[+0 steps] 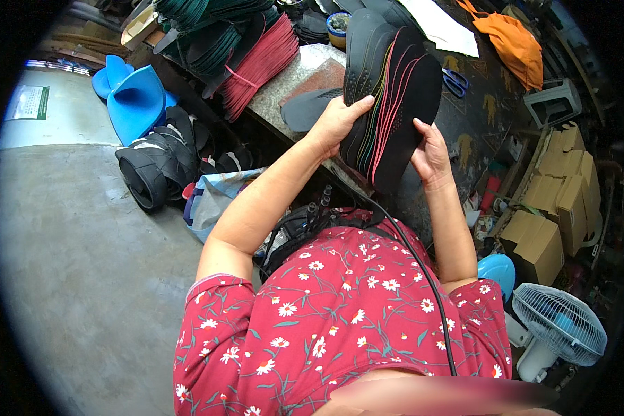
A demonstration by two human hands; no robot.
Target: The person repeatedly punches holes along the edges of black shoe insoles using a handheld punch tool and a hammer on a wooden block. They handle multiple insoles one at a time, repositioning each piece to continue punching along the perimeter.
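Holding one insole stack (392, 97), two hands.

insoles (395, 90): black, coloured edges | blouse (340, 312): red, white flowers | scissors (455, 82): blue

We count one stack of black insoles (394, 97), one fan (559, 324), one pair of scissors (455, 82), two hands.

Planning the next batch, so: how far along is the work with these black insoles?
Done, it seems: tied bundles, red and dark green, lie on the bench. In hand: the left hand and right hand hold a fanned stack of black insoles with coloured edges. Left: one loose insole on the stone slab; more cannot be judged.
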